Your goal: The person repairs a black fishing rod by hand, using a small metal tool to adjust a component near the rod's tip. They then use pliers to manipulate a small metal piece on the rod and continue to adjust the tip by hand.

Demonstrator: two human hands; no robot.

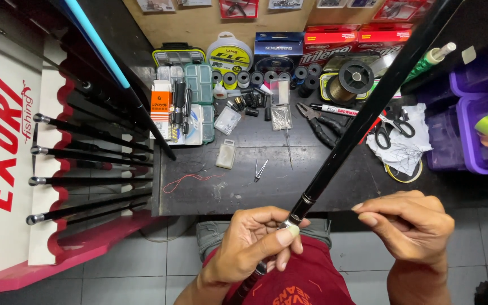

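Grey tiled floor (340, 260) below, red cloth over the lap nearest the camera. Left hand (249, 243) closed around the butt end of a black fishing rod (368, 107), thumb pressed at a silver ring low on the shaft. Right hand (410, 226) just beside it, to the right, fingers curled and pinched together, apparently on something very thin; whether a line is held, impossible to tell. Rod's long axis running from the left hand up and away to the right, over the dark workbench (289, 181), tip out of view past the top edge. Left hand on the rod, right hand near but apart from it. Farther out on the bench: small tweezers (260, 169), pliers (317, 121), scissors (393, 127), a marker pen (334, 109), line spools (357, 76) and tackle boxes (199, 85). Far left, a rack of rods (86, 164).
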